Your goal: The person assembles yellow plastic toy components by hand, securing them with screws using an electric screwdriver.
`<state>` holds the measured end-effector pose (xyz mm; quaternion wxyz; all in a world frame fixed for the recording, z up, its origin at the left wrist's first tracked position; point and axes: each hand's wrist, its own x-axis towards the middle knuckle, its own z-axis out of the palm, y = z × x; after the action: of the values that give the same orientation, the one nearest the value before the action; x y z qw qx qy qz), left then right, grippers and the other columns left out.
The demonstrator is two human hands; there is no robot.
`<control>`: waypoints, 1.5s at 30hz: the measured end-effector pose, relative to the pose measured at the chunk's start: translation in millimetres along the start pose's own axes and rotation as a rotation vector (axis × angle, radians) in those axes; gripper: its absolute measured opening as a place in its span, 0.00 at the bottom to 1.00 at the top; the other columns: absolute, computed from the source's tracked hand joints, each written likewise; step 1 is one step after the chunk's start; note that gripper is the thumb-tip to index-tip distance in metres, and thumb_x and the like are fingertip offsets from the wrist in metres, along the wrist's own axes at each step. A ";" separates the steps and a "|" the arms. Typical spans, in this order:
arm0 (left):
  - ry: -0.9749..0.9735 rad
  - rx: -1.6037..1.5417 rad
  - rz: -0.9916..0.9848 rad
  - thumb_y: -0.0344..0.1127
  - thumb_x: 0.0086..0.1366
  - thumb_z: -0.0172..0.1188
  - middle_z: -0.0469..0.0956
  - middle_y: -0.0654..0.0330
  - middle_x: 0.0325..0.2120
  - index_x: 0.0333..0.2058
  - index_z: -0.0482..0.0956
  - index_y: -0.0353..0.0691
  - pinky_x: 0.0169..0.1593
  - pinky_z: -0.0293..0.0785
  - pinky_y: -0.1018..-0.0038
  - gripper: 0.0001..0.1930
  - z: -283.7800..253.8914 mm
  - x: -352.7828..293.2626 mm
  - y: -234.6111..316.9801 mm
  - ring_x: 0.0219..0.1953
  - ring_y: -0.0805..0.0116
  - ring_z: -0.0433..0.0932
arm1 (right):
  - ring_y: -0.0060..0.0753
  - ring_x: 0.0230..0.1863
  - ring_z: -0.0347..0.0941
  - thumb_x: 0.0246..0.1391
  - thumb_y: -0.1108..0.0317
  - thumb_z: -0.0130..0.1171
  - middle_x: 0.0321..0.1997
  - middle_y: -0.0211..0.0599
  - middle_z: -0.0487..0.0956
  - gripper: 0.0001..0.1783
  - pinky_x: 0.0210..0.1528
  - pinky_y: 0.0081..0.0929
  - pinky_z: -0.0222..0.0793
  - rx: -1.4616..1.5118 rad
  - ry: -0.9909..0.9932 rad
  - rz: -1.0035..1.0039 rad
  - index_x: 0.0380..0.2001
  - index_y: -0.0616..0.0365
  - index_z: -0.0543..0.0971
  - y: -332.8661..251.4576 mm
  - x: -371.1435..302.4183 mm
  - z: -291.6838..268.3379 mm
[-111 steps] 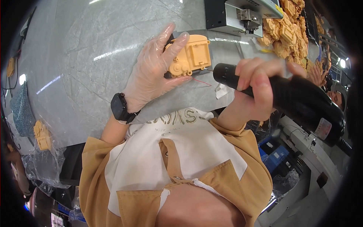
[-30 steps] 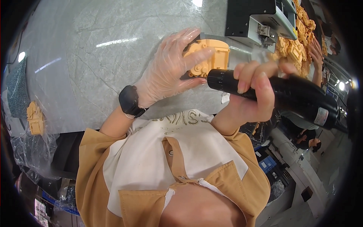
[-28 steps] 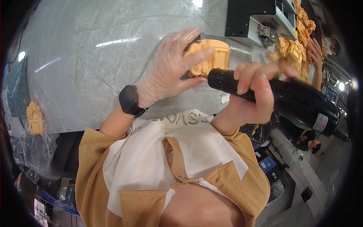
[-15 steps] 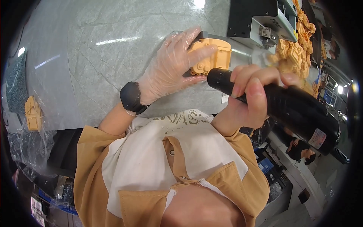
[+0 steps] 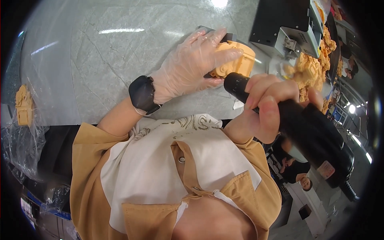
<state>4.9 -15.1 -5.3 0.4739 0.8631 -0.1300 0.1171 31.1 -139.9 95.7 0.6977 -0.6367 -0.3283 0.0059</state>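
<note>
An orange moulded plastic housing (image 5: pixel 245 61) rests on the table, with part of a dark block (image 5: pixel 229 37) showing at its far side. My left hand (image 5: pixel 190 66), in a clear plastic glove, is closed around its left side, thumb across the top. A black electric screwdriver (image 5: pixel 316 138) is gripped in my bare right hand (image 5: pixel 266 100). Its nose points left and sits just in front of the housing's near edge. The bit is hidden, so I cannot tell whether it touches the housing.
A black and grey boxy machine (image 5: pixel 282 24) stands at the far right. Beside it lies a heap of orange plastic parts (image 5: pixel 314 64). Another orange part (image 5: pixel 24 107) lies at the left on clear plastic wrap (image 5: pixel 24 146). A person (image 5: pixel 298 170) is visible at the lower right.
The whole view has shifted slightly. The screwdriver's rear end has swung down and a little left. Both hands keep their grips on the housing and the screwdriver.
</note>
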 end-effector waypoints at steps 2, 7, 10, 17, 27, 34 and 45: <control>0.009 -0.003 -0.004 0.38 0.35 0.70 0.62 0.49 0.52 0.49 0.67 0.56 0.55 0.61 0.58 0.37 0.5 0.0 -0.4 0.48 0.53 0.68 | 0.29 0.11 0.60 0.43 0.81 0.48 0.18 0.34 0.64 0.27 0.21 0.35 0.61 -0.007 -0.040 -0.008 0.48 0.51 0.58 0.8 0.0 0.6; 0.050 0.022 0.004 0.40 0.36 0.70 0.65 0.49 0.50 0.49 0.67 0.56 0.54 0.63 0.59 0.36 3.5 -0.5 -4.1 0.46 0.53 0.69 | 0.29 0.14 0.61 0.42 0.85 0.51 0.20 0.37 0.66 0.28 0.22 0.32 0.63 0.066 -0.169 0.001 0.45 0.51 0.56 5.9 5.8 -9.8; 0.067 0.047 0.043 0.40 0.37 0.69 0.66 0.49 0.49 0.49 0.67 0.56 0.53 0.64 0.59 0.36 6.3 1.4 -4.7 0.45 0.52 0.70 | 0.28 0.17 0.63 0.41 0.89 0.53 0.22 0.39 0.68 0.29 0.24 0.28 0.65 0.092 -0.159 -0.007 0.43 0.54 0.55 5.1 2.7 -10.1; 0.061 0.019 0.091 0.37 0.34 0.69 0.66 0.46 0.47 0.47 0.68 0.52 0.51 0.65 0.64 0.35 -1.3 7.0 3.8 0.44 0.49 0.68 | 0.27 0.15 0.65 0.38 0.87 0.56 0.20 0.37 0.69 0.31 0.20 0.22 0.62 0.056 -0.050 -0.113 0.45 0.58 0.56 12.4 -3.7 -13.3; 0.057 0.072 0.030 0.39 0.36 0.69 0.65 0.44 0.49 0.51 0.66 0.51 0.55 0.60 0.58 0.38 9.9 7.4 12.2 0.50 0.53 0.67 | 0.27 0.12 0.66 0.37 0.84 0.55 0.18 0.38 0.71 0.21 0.21 0.23 0.67 -0.204 0.820 -0.398 0.39 0.66 0.63 15.3 59.3 -121.3; 0.049 0.125 0.019 0.40 0.36 0.70 0.63 0.44 0.50 0.51 0.65 0.51 0.56 0.59 0.57 0.39 8.0 8.2 7.9 0.51 0.53 0.66 | 0.26 0.12 0.63 0.38 0.85 0.53 0.16 0.35 0.69 0.26 0.18 0.25 0.63 -0.129 0.600 -0.091 0.44 0.64 0.60 5.8 41.1 -108.4; -0.031 0.033 0.022 0.44 0.40 0.68 0.56 0.45 0.55 0.54 0.62 0.51 0.57 0.57 0.56 0.39 0.8 7.7 3.7 0.55 0.53 0.61 | 0.30 0.12 0.61 0.40 0.80 0.46 0.13 0.36 0.63 0.31 0.22 0.33 0.65 0.036 0.560 -0.331 0.51 0.56 0.52 -5.3 30.7 -76.4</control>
<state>10.9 -18.6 -0.3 0.4560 0.8711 -0.1449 0.1111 88.6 -195.4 116.3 0.7636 -0.5389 -0.2227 -0.2774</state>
